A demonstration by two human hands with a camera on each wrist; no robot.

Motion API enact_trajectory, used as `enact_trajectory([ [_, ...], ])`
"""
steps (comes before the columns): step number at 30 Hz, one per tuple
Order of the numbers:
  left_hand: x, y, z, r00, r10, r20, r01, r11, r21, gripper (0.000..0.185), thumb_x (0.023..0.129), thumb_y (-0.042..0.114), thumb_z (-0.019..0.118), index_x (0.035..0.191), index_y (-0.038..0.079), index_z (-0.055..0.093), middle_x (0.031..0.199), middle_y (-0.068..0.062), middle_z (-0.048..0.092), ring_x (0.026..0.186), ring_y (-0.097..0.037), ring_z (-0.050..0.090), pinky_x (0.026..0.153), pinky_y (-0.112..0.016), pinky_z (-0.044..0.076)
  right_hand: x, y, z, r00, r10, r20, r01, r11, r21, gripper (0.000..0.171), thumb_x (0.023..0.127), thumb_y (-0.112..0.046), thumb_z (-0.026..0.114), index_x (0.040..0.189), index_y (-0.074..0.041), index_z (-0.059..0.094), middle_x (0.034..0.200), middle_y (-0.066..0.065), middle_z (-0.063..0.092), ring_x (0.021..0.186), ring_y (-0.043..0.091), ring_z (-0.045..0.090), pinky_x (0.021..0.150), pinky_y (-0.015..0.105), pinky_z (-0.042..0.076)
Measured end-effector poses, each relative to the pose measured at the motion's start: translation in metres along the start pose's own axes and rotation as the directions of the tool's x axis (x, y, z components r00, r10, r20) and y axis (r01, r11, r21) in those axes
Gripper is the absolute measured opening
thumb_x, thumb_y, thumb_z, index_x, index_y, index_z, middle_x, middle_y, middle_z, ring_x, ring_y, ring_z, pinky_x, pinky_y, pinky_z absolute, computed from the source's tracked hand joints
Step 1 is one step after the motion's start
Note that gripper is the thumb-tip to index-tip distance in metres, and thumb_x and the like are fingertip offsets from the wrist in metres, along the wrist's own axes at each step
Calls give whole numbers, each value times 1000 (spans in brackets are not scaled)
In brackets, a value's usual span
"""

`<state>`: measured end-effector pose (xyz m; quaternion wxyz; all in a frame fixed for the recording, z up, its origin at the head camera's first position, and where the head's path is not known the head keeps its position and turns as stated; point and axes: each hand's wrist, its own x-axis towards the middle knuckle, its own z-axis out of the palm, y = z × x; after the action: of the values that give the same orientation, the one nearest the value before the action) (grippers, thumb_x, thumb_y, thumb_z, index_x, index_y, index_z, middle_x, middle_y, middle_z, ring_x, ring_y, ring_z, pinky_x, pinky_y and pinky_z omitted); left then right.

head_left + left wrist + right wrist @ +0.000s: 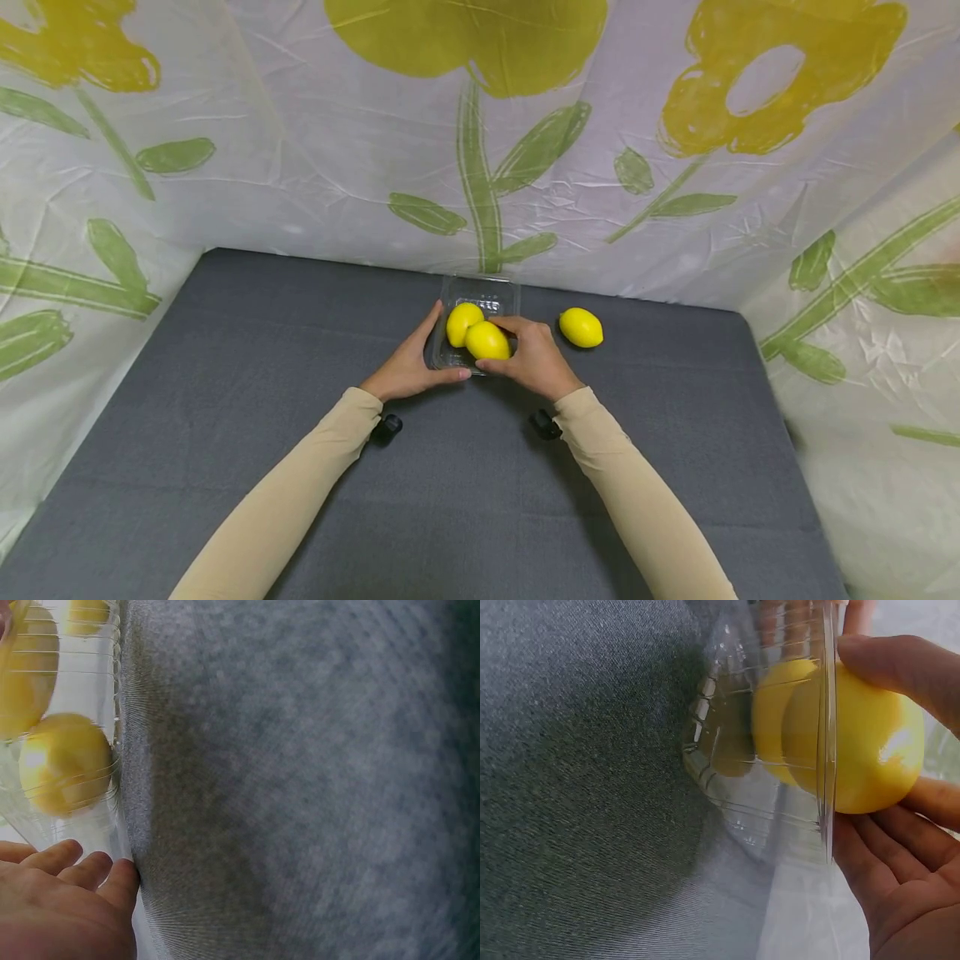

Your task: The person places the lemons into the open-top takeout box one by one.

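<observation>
Lemon (487, 340) being gripped by curled right hand (534, 357) over clear tray (480, 293), left hand (408, 365) flat-fingered against its left side.

Close view: your right hand (900, 847) curled around a yellow lemon (870, 746), thumb on top, fingers beneath, at the rim of a clear plastic container (765, 780). A second lemon (769, 712) showed through its wall. Grey table (577, 787) lay beneath.

free: grey mat (465, 500) near the sleeves, wide on both sides | blocked: clear tray (480, 293) with two lemons at centre | loose lemon (581, 327) just right of it | walls: flowered sheet (315, 167) behind and at sides
</observation>
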<state>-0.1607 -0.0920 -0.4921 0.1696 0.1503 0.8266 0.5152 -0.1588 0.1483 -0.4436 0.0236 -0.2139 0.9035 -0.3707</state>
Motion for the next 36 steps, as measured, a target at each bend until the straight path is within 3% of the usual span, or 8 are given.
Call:
enact_trajectory([
  [8,0,2,0,1000,8,-5,-8,1000,0,123,82,48,84,164,23,-4,170,-1,4,155,-26,10,121,-56,18,7,-2,4,998,13,63,-11,999,-31,67,82,-26,88,136,3,61,131,16,65,114,28,65,94,41,55],
  [15,-1,2,0,1000,7,-5,-7,1000,-8,122,83,45,84,164,22,-4,170,-1,4,155,-25,9,122,-55,17,10,-2,8,998,17,65,-16,999,-31,67,82,-28,88,136,2,62,130,15,66,113,27,65,93,40,55],
  [36,0,2,-1,1000,-3,1,3,1000,19,122,83,51,82,164,23,-6,170,2,0,155,-25,8,121,-56,17,18,0,20,996,17,90,-23,997,67,65,83,-28,87,135,2,63,130,13,67,116,26,67,98,37,53],
])
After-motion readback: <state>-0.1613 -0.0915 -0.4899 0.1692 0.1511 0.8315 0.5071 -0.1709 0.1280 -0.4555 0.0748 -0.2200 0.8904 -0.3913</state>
